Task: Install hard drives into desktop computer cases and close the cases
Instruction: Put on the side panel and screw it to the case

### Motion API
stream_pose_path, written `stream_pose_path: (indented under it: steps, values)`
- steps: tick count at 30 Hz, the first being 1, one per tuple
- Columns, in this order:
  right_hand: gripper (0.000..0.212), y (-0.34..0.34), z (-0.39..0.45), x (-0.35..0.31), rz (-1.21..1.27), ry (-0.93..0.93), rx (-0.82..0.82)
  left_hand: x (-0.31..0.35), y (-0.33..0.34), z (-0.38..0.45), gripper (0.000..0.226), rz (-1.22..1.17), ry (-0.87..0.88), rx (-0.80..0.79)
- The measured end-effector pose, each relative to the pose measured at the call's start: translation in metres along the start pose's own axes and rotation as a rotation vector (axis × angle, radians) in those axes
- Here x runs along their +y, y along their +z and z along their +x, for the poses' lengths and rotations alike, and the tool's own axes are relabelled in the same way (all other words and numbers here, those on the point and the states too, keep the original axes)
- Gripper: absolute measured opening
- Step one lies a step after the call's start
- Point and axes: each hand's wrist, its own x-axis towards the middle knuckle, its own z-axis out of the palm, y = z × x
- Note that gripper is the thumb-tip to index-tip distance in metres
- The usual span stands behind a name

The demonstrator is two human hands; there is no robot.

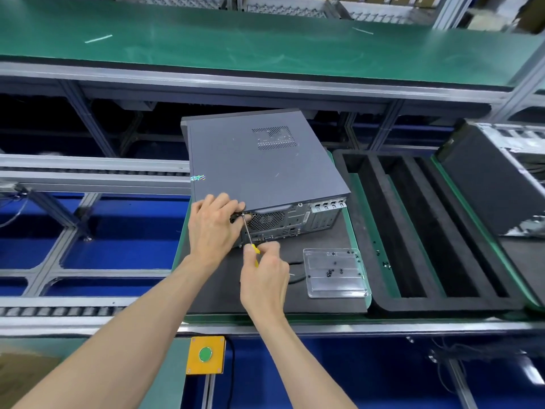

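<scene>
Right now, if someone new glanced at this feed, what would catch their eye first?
First, the grey computer case lying closed on the black mat at centre. At its rear edge the left hand steadies the near corner while the right hand grips a yellow-handled screwdriver whose tip meets that corner. Just right sits a clear plastic tray holding small black screws.

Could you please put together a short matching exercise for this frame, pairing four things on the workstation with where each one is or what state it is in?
Things:
1. computer case
2. screwdriver
3. clear tray
4. green button

States or places:
A. set in a yellow plate at the bench's near edge
B. lying on the black mat, side panel on
C. gripped by the right hand, tip at the case's rear edge
D. right of the hands, with small black screws in it

Pairs: 1-B, 2-C, 3-D, 4-A
</scene>
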Motion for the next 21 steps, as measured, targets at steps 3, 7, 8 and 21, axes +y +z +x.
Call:
stream_pose_path:
  steps: [3,7,8,21]
  values:
    - [0.022,-0.004,0.001,0.001,0.056,0.032,0.021,0.000,0.001,-0.001,0.024,0.001,-0.008,0.004]
    - [0.023,-0.005,0.001,0.003,-0.010,-0.014,0.031,0.001,0.001,-0.001,0.024,0.000,-0.008,-0.003]
    - [0.029,-0.005,0.001,0.002,-0.065,-0.018,0.020,0.001,0.001,-0.001,0.023,0.005,-0.008,-0.002]
    - [0.018,-0.011,0.003,-0.002,-0.018,-0.003,0.025,0.000,0.002,-0.002,0.023,0.006,-0.004,0.022]
